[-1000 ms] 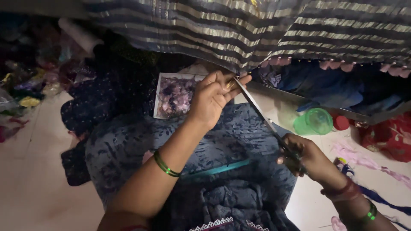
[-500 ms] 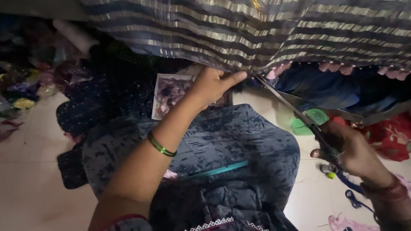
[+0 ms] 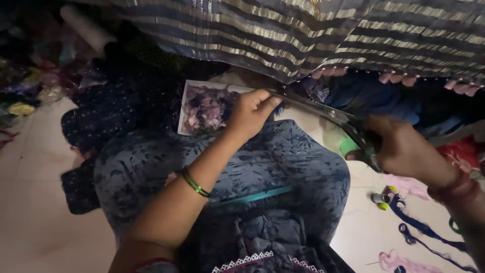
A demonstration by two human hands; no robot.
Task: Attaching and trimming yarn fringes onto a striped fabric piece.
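My left hand [image 3: 251,112] pinches the lower edge of a dark striped fabric [image 3: 323,35] with gold bands that hangs across the top of the view. My right hand [image 3: 401,146] grips a pair of scissors [image 3: 323,111] by the handles. The long blades point left, and their tips reach the fabric edge right beside my left fingers. Green bangles sit on my left wrist. Small pink tassels line the fabric's hem at the right.
A dark blue patterned garment [image 3: 242,177] covers my lap. A flat packet with purple print [image 3: 207,108] lies on the floor beyond it. Thread spools [image 3: 381,198], loose blue and pink threads [image 3: 419,232] and a red item [image 3: 462,154] lie at right. Cloth heaps [image 3: 30,76] are at left.
My right hand with the scissors swung out to the right and rose. My left hand stayed pinched on the fabric edge while the view shifted slightly.
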